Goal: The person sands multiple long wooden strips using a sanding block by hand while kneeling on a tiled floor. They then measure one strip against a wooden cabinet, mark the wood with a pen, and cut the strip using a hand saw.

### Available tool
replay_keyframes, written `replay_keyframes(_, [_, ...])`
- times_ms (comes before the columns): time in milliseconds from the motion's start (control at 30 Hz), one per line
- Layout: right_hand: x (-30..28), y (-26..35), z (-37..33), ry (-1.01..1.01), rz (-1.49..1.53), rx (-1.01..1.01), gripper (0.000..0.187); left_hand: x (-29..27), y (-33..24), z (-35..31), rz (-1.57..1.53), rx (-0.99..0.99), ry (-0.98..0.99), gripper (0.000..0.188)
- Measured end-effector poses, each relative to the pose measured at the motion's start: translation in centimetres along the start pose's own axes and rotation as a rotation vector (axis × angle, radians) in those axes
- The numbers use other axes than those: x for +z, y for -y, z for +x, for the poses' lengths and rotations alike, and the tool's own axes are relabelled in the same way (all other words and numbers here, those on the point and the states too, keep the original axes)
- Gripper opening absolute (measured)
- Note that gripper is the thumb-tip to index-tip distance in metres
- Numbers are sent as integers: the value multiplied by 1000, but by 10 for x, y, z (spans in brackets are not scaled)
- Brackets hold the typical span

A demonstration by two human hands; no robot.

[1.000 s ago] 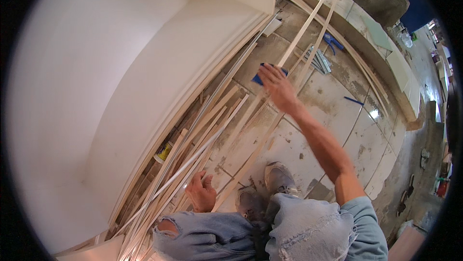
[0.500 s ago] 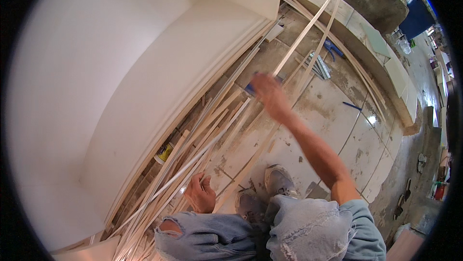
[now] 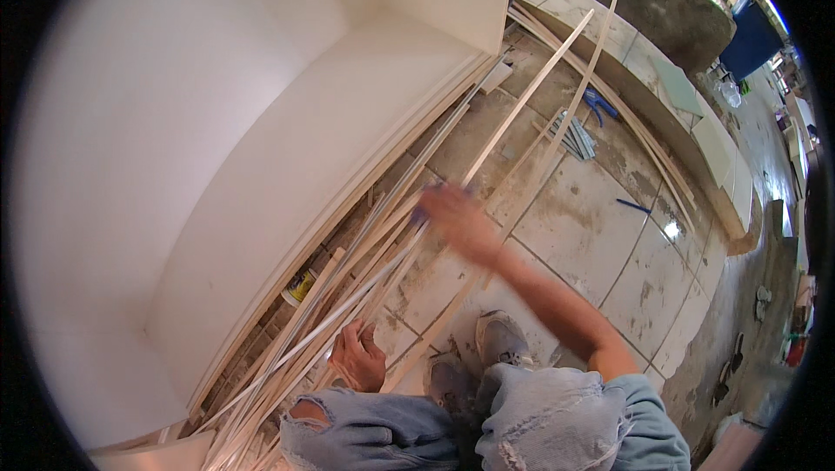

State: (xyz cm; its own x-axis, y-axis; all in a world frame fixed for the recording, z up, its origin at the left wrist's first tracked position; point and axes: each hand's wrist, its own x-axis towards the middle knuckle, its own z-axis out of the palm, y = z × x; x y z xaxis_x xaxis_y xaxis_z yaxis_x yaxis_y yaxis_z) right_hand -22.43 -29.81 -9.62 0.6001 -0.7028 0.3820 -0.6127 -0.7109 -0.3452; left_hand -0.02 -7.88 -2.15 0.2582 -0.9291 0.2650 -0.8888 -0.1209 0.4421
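Observation:
My right hand (image 3: 457, 220), blurred by motion, is closed over a small blue thing (image 3: 423, 208) whose kind I cannot make out. It lies against a long pale wooden strip (image 3: 531, 93), which runs from the far right down toward my left hand. My left hand (image 3: 357, 358) is beside my left knee, its fingers curled around the near part of the strip, mostly hidden by the hand. Next to it a bundle of thin wooden strips and a white strip (image 3: 352, 300) lie along the floor. A second long strip (image 3: 584, 88) lies to the right.
A large white panelled box (image 3: 252, 201) stands on the left. On the tiled floor are a blue-handled tool (image 3: 598, 104), grey metal pieces (image 3: 574, 137), a blue pen-like stick (image 3: 634, 206) and a yellow-labelled tub (image 3: 299, 287). A tiled step (image 3: 687, 136) curves along the right.
My right hand has slid toward me and to the left along the strip, taking the blue thing with it. My left hand has stayed nearly in place.

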Motion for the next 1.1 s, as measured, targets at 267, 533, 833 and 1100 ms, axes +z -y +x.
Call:
replay_keyframes(267, [-13, -40, -19, -44, 118, 24, 47, 5, -3, -10, -100, -15, 85, 17])
replay_keyframes(533, [7, 90, -30, 29, 230, -104, 52, 10, 4, 1, -190, -81, 160, 22])
replay_keyframes(833, [-46, -64, -5, 58, -207, 226, 43, 17, 2, -6, -179, 4, 226, 22])
replay_keyframes(1100, [-2, 126, -29, 144, 179, -364, 49, 6, 1, -3, -150, -10, 123, 14])
